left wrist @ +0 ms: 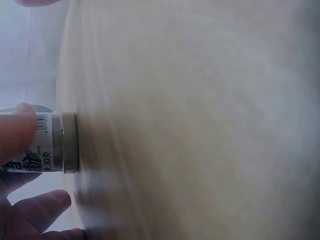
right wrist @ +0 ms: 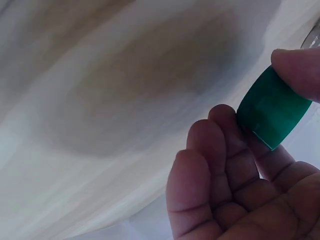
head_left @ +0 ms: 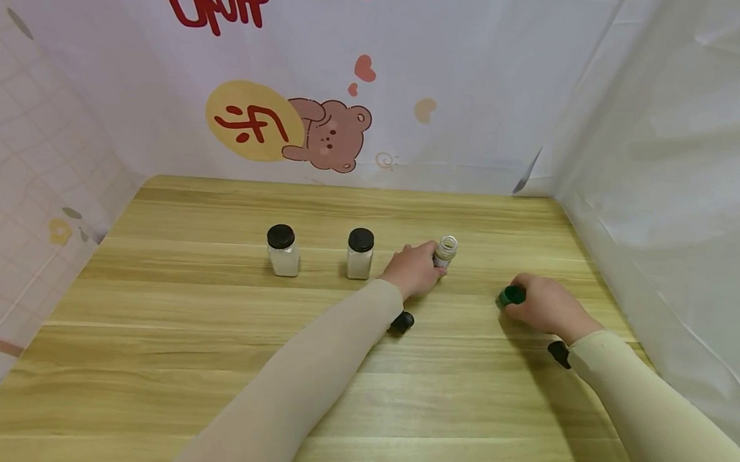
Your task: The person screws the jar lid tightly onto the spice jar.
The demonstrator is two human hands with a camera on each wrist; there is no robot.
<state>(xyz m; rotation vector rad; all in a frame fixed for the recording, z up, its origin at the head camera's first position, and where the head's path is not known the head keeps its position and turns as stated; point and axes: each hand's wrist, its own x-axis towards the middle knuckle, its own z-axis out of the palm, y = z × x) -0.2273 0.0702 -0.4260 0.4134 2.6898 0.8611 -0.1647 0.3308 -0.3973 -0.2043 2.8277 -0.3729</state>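
Note:
My left hand (head_left: 414, 271) grips a small glass spice jar (head_left: 446, 249) with its mouth uncovered. The jar stands upright at the right of the two black-lidded jars. In the left wrist view, the thumb lies across the white label of the spice jar (left wrist: 46, 145), and its base is right at the tabletop. Farther right, my right hand (head_left: 546, 304) pinches a green cap (head_left: 512, 296) between thumb and fingers, low over the table. The right wrist view shows the side of the green cap (right wrist: 274, 107), with the other fingers loosely bent below it.
Two square clear jars with black lids, a left jar (head_left: 284, 251) and a middle jar (head_left: 360, 255), hold white contents on the wooden table (head_left: 217, 321). A printed white sheet (head_left: 476, 77) hangs behind, with more sheeting along both sides.

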